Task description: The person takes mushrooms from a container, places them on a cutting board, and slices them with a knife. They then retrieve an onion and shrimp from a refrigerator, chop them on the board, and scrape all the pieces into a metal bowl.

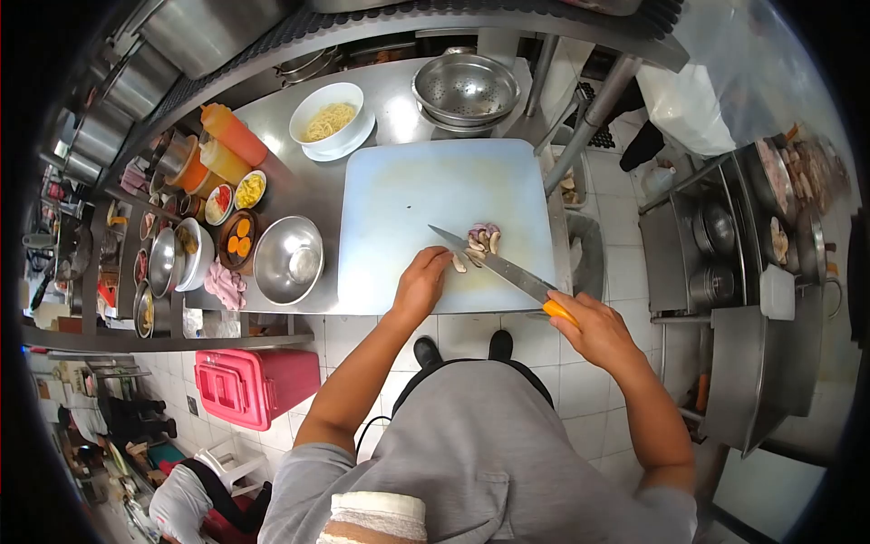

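Note:
My right hand (594,331) is closed around the orange handle of a kitchen knife (518,276). Its blade slants up and left, low over the white cutting board (390,199). My left hand (422,283) rests at the board's front part, fingers bent together against a small pale piece (459,264) beside the blade. Just beyond the blade lies a small pile of purplish-white cut pieces (484,238), perhaps mushroom; their kind is not certain.
Left of the board stand a steel bowl (288,260), small dishes of chopped food (250,189) and sauce bottles (234,132). Behind are a white bowl of noodles (326,118) and a colander (466,89). A pink bin (254,385) is on the floor; another person (195,499) is lower left.

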A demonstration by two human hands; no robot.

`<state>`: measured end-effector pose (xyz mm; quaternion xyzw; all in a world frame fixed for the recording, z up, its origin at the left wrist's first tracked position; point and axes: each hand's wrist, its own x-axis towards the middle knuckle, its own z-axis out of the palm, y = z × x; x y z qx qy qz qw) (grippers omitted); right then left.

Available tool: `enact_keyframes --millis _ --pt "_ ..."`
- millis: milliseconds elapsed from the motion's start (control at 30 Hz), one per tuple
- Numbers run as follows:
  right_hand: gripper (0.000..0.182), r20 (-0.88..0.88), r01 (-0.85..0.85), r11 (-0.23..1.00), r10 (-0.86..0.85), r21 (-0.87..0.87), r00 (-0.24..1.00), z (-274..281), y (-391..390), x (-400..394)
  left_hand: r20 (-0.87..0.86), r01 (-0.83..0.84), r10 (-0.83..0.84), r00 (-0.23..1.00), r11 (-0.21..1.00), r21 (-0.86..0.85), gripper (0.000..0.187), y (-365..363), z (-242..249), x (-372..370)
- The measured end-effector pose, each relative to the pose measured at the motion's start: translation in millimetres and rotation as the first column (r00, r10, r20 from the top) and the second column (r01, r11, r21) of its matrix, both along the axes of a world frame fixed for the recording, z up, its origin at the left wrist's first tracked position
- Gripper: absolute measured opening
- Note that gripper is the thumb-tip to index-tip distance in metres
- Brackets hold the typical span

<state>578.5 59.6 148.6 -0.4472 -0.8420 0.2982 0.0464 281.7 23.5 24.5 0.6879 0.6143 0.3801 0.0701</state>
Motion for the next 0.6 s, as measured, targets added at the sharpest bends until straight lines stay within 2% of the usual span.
enact_keyframes --millis 100,167,200,233,300,333,567,600 --pt "0.039 -0.001 0.027 0.997 -0.027 0.069 1.000 -5.8 -7.4 2.9 -0.006 -0.004 0.004 1.000 0.999 0.032 0.029 -4.7 17.1 1.7" --pt "0.040 -0.002 0.053 0.992 -0.053 0.116 0.999 -14.6 -11.2 3.4 -0.026 0.118 -0.115 0.993 0.979 0.169 0.033 -3.7 28.6 9.3" --pt "0.041 -0.009 0.050 0.986 -0.049 0.162 0.999 -19.1 -12.1 3.5 -0.142 0.249 -0.228 0.963 0.956 0.153 0.038 -0.6 30.7 10.9" --pt "0.042 -0.014 0.046 0.977 -0.044 0.206 0.999 -21.0 -13.2 3.8 -0.144 0.258 -0.237 0.961 0.954 0.153 0.038 0.0 32.8 17.0" --pt "0.042 -0.015 0.055 0.974 -0.053 0.219 0.998 -17.6 -14.7 4.2 -0.198 0.376 -0.365 0.909 0.927 0.015 0.047 -1.7 37.3 32.0" --pt "0.042 -0.015 0.056 0.971 -0.054 0.232 0.998 -14.7 -15.3 4.6 -0.219 0.384 -0.379 0.899 0.923 -0.019 0.052 1.1 28.3 30.1" --pt "0.040 0.004 0.084 0.985 -0.085 0.153 0.996 23.3 -28.5 65.0 -0.195 0.394 -0.422 0.885 0.904 -0.167 0.057 16.5 9.4 5.6" --pt "0.039 0.013 0.134 0.988 -0.136 0.075 0.991 35.3 -31.1 78.7 -0.148 0.405 -0.435 0.888 0.894 -0.193 0.056 18.3 10.5 1.8"
